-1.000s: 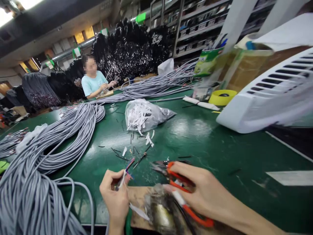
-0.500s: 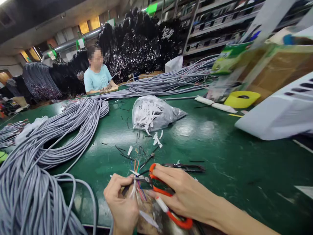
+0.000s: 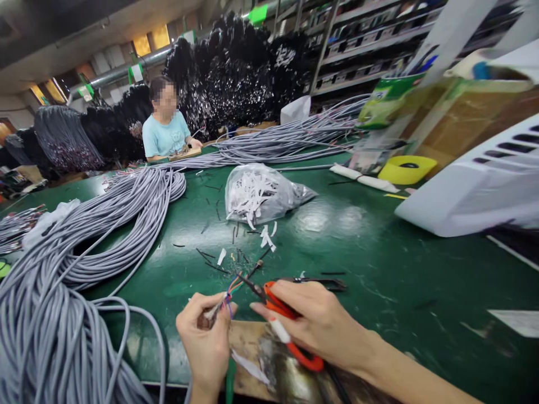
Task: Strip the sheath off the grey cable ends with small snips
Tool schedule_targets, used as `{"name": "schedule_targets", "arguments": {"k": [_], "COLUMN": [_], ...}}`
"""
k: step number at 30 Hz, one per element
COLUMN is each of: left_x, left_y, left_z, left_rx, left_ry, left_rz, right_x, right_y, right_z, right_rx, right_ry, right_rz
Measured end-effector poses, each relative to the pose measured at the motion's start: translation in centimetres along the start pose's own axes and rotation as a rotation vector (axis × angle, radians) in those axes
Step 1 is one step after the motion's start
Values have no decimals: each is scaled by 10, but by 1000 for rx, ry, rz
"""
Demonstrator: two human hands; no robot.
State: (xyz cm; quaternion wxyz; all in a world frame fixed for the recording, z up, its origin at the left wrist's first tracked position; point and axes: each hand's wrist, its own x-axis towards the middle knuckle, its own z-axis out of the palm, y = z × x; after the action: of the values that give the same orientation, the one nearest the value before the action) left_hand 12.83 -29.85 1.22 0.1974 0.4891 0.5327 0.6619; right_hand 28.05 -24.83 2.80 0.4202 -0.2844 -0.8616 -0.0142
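Near the front edge of the table, my left hand (image 3: 207, 336) pinches a cable end with thin coloured wires (image 3: 231, 293) fanning out beyond the thumb and forefinger. Orange, blue, green and red strands show among them. My right hand (image 3: 309, 325) grips scissors (image 3: 275, 306) with orange handles, one of them partly white. Their dark blades lie close together and point left, the tips by the wire ends; whether they touch I cannot tell. Below the hands is a worn wooden board (image 3: 246, 339), with a white strip (image 3: 250, 367) on it.
Thick bundles of grey cable (image 3: 105, 235) cover the left side. A clear bag of white scraps (image 3: 261, 193) sits mid-table, with black offcuts and a dark tool (image 3: 320, 282) nearer. A white plastic housing (image 3: 471, 185) stands right. Across the table sits a person (image 3: 166, 132).
The scissors have drawn back from the base of the wires, and their blades have closed. My left hand has tilted the wires to the right.
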Motion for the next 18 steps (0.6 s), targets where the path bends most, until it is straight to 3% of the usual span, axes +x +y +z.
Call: {"name": "schedule_targets", "arguments": {"k": [2, 7, 14, 18], "left_x": [0, 0, -2, -1], "left_y": [0, -4, -8, -1], "left_z": [0, 1, 4, 7], "left_rx": [-26, 3, 141, 28], "left_ry": [14, -22, -126, -160], "left_rz": [-43, -42, -40, -125], "right_x": [6, 16, 13, 15], "right_y": [-2, -13, -13, -12], "right_z": [-2, 2, 13, 13], "right_rx": [92, 461, 611, 911], "right_ry": [9, -110, -29, 8], "right_rz": [102, 364, 455, 652]}}
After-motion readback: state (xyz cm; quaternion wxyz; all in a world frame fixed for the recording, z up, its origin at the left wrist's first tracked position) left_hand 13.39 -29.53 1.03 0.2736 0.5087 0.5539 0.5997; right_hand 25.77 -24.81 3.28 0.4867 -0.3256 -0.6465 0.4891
